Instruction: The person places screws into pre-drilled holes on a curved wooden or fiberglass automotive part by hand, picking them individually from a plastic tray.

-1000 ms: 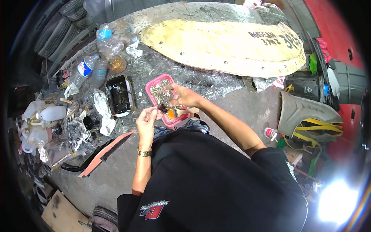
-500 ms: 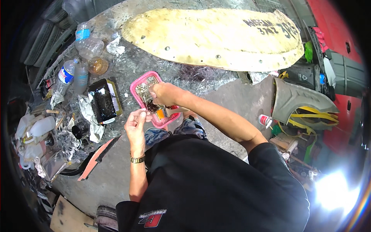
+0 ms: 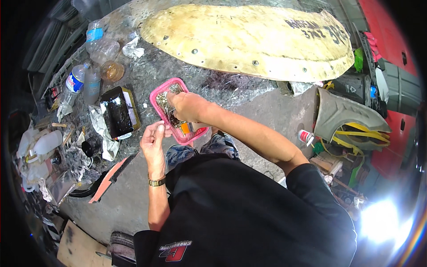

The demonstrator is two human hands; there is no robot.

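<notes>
A pink plastic basket [image 3: 159, 87] stands at the near edge of the worktop, filled with small metal fasteners [image 3: 163, 103] that look like screws or bolts. My right hand [image 3: 189, 107] reaches into it from the right, its fingers bent down among the fasteners. Whatever those fingertips grip is hidden. Close to the basket's left rim is my left hand [image 3: 154, 135], thumb and fingers drawn together in a pinch; anything between them is too small to name. An orange item [image 3: 185, 128] lies in the basket's near end.
A yellowish curved panel [image 3: 249, 42] with holes along its edge lies across the far worktop. Left of the basket are a dark-topped rectangular can [image 3: 116, 113], plastic bottles [image 3: 92, 84], and crumpled paper [image 3: 106, 138]. Grey fender-like part [image 3: 342, 111] and a small can [image 3: 305, 137] are at right.
My right hand has shifted slightly within the basket, among the fasteners. The left hand has moved a little to the left, and the basket sits slightly higher in view.
</notes>
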